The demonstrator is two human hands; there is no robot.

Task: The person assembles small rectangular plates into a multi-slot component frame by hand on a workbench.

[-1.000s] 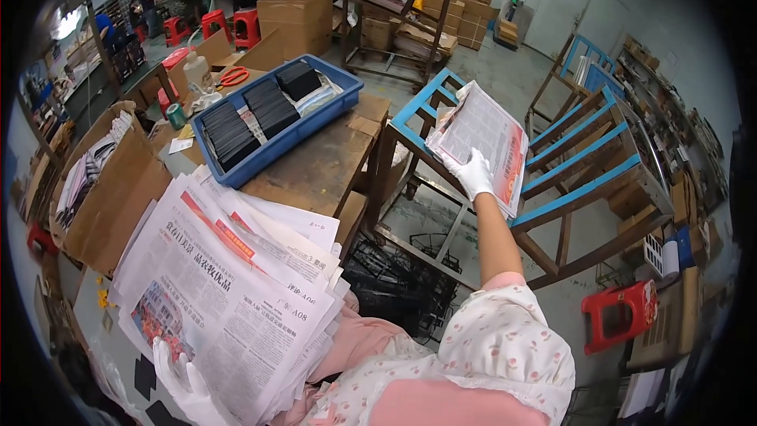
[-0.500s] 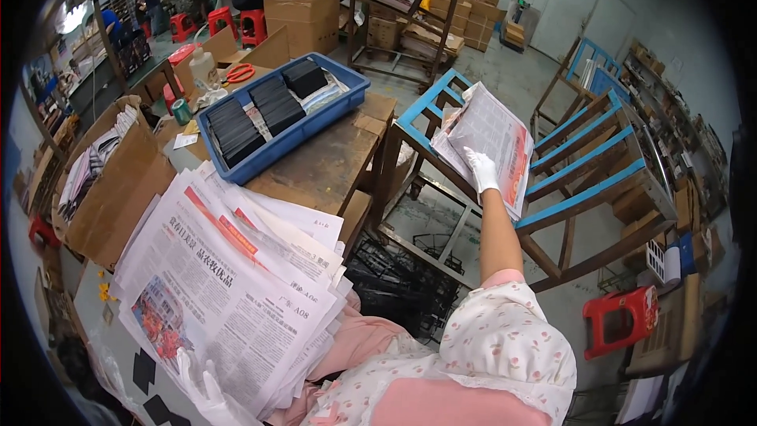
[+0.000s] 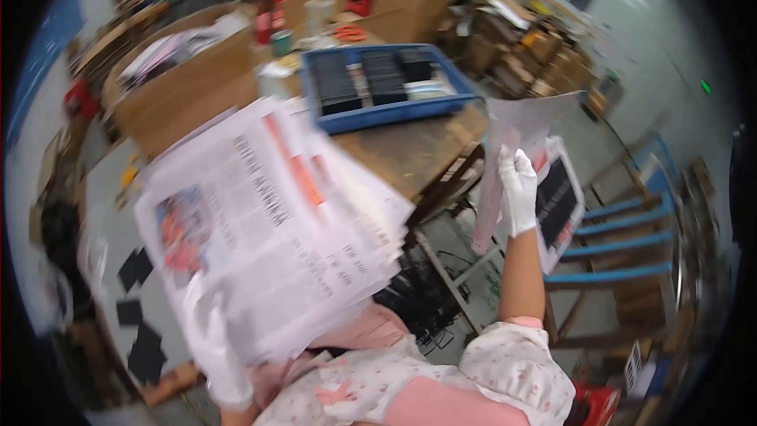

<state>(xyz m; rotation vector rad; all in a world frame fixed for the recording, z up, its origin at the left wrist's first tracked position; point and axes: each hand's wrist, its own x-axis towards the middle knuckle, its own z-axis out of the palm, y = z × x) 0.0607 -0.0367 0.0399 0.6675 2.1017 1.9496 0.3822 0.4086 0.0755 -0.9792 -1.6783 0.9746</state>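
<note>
Right hand (image 3: 518, 193) gripped a bent newspaper sheet (image 3: 528, 120) | left hand (image 3: 217, 339) lay loosely open at newspaper stack (image 3: 268, 276), left edge

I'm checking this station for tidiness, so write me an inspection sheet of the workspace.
Surface: grey tabletop at left; brown tabletop bears a blue tray of black pieces.
Job's things: newspaper stack, layered with an uneven right edge; raised paper at right, sheet count unclear.
Clutter: loose black pieces scattered on the grey tabletop; cardboard box filled with papers or cloth, too blurred to tell.
Hands: gloved left hand at the stack's lower-left edge; gloved right hand grips the raised paper.
Cables: nothing seen that is surely a cable.
Surroundings: blue-barred rack at right; red stool lower right.
</note>
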